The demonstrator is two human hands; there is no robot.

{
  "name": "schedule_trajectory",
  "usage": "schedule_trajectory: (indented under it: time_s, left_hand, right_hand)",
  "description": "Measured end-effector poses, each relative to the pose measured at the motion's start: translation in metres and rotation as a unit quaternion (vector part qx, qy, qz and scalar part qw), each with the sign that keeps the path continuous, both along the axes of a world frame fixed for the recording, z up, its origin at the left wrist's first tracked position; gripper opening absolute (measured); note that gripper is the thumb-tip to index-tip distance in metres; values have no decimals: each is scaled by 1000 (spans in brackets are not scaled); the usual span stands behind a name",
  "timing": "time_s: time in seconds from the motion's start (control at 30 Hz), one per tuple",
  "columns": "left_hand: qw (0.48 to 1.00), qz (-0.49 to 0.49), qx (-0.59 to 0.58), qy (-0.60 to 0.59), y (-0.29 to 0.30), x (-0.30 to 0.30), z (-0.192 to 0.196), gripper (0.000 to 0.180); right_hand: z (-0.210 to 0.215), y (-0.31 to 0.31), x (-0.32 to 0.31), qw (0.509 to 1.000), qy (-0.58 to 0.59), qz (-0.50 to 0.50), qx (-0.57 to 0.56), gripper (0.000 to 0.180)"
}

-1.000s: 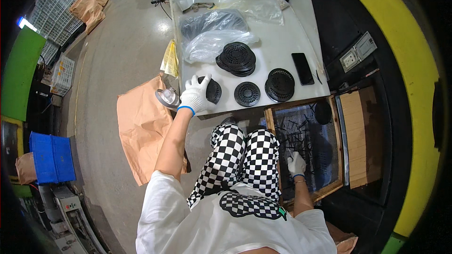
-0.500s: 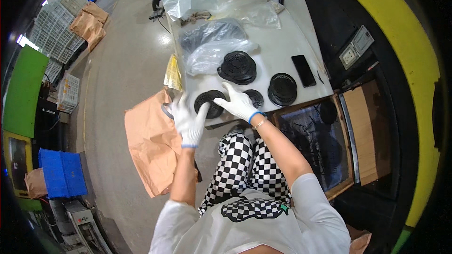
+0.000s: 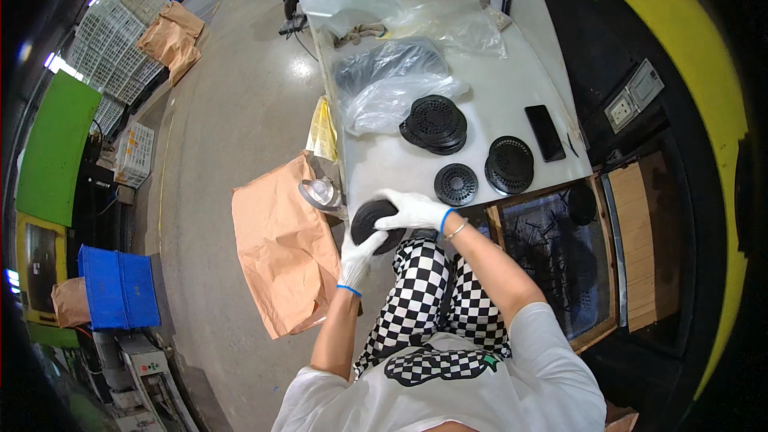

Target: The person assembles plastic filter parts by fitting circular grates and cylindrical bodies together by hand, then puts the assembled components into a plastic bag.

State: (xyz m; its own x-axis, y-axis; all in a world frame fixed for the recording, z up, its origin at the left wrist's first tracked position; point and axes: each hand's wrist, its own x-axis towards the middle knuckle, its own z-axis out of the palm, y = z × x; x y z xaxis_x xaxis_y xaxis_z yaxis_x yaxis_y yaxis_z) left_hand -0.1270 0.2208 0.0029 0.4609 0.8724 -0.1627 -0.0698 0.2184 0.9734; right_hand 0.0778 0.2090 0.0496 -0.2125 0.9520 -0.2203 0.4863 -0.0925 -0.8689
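White worktable (image 3: 512, 88) carries 3 black grille stacks. Both gloved hands, left hand (image 3: 358, 259) and right hand (image 3: 412, 210), grip 1 black round disc (image 3: 373, 224) at its near edge. Best to keep fingers on the rim and hold it level.

Both gloved hands meet at the near left corner of the white table (image 3: 512, 96), gripping one black round disc (image 3: 370, 222): the left hand (image 3: 356, 260) from below, the right hand (image 3: 412, 210) laid over its top. Toward the near edge lie a small black grille disc (image 3: 455, 184) and a larger one (image 3: 510, 165); a stack of discs (image 3: 434, 122) sits mid-table beside clear plastic bags (image 3: 384, 92). A black phone (image 3: 546, 133) lies near the right edge. A brown paper bag (image 3: 284, 244) lies on the floor.
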Motion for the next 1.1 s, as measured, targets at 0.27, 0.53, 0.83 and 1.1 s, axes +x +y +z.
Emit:
schedule_trajectory:
  time_s: [0.27,0.53,0.83,1.1]
  left_hand:
    - [858,-110,391,315,75,38,35,84]
    - [841,-184,382,335,101,48,47,79]
    - [830,-164,391,363,112,67,49,105]
    - [820,-173,403,367,97,65,54,104]
  right_hand:
    - [-4,7,18,985,-126,-90,81,112]
    - [-16,20,29,973,-97,-140,158,96]
    - [-24,31,29,976,-53,-181,108,111]
    - [-25,21,27,969,-82,-180,145,115]
